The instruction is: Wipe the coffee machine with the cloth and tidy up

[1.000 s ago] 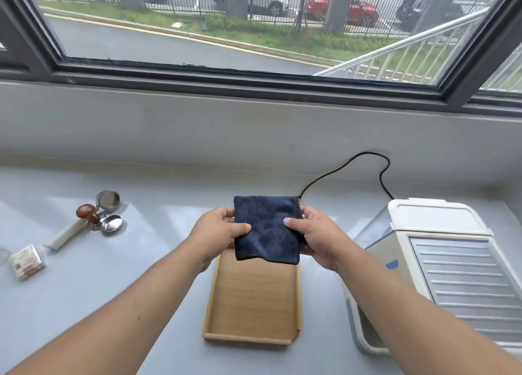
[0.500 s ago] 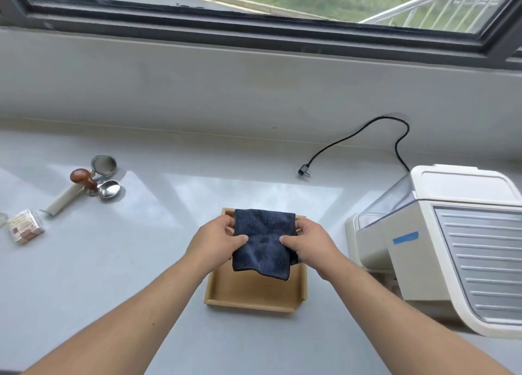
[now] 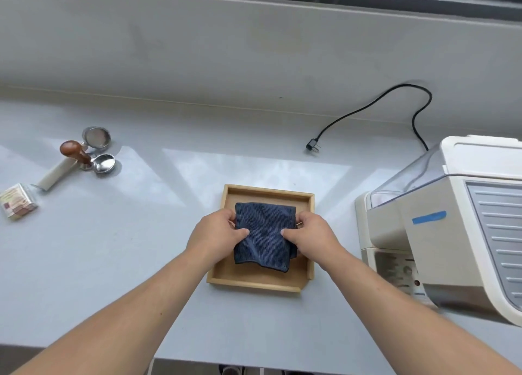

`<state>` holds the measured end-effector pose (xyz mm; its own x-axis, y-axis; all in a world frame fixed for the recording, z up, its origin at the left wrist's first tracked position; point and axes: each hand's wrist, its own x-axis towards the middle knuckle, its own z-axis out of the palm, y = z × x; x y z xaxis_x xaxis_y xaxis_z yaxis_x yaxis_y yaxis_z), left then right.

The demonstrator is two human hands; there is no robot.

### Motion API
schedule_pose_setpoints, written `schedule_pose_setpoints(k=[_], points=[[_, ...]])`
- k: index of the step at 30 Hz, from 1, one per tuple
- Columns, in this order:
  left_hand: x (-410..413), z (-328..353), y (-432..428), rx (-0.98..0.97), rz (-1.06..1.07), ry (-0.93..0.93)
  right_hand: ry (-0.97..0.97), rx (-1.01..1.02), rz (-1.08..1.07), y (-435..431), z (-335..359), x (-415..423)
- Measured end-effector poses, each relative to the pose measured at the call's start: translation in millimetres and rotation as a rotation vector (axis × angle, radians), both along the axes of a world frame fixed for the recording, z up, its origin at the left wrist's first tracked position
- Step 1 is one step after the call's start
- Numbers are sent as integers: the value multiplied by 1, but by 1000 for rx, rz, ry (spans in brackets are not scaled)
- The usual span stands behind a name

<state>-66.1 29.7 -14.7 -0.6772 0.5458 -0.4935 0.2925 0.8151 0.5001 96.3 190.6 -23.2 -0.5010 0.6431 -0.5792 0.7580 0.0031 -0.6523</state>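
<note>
My left hand (image 3: pixel 216 235) and right hand (image 3: pixel 313 236) pinch the ribbed dark-blue cloth (image 3: pixel 262 235) over the square wooden tray (image 3: pixel 309 261); the boxy cream coffee machine (image 3: pixel 440 222) is cut off at the right.

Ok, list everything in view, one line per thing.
cloth: one, dark blue, folded, held over the tray
wooden tray: one, light wood, centre of counter
coffee machine: one, cream with blue tape strip, right
power cord: one, black, unplugged, plug lying on counter behind tray
tamper: one, brown wooden knob, far left
filter baskets: two, silver, beside tamper
white handle: one, lying left of the baskets
small packet: one, clear-wrapped, left edge
left hand: gripping cloth's left edge
right hand: gripping cloth's right edge
</note>
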Motion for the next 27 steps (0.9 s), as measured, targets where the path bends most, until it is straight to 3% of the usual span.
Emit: schedule_pose_setpoints(k=[14, 20, 27], points=[[8, -9, -2, -85, -109, 180, -160, 298, 172, -11, -4, 2], [15, -5, -4, -85, -193, 292, -117, 502, 277, -17, 1, 9], [17, -8, -8, 42, -464, 439, -6, 712, 575, -22, -6, 19]])
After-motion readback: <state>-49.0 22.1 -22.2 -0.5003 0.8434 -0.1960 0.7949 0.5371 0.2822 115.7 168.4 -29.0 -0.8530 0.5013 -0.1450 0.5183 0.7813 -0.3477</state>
